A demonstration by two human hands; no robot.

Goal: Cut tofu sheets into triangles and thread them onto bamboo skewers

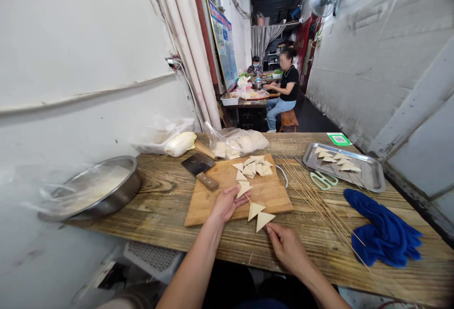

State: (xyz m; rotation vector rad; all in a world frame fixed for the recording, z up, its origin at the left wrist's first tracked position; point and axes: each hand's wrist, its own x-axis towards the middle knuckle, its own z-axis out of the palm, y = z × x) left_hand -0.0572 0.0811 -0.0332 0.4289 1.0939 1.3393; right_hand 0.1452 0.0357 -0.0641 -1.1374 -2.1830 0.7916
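My right hand (287, 245) pinches the near end of a thin bamboo skewer (247, 198). Two pale triangular tofu-like slices (264, 220) are threaded on it, one behind the other. At the skewer's far end, the fingers of my left hand (227, 205) are closed on a third pale triangle (244, 189); whether the tip has gone into it I cannot tell. Both hands are over the near part of a wooden cutting board (213, 207). Several loose triangles (250, 168) lie heaped at the board's far side.
Left of centre, a cleaver (198, 163) rests partly on the board. To the right are bare skewers (319, 205), green-handled scissors (322, 180), a metal tray (372, 172) with skewered triangles and a blue cloth (383, 228). A steel basin (131, 176) overhangs the left edge. People sit further back.
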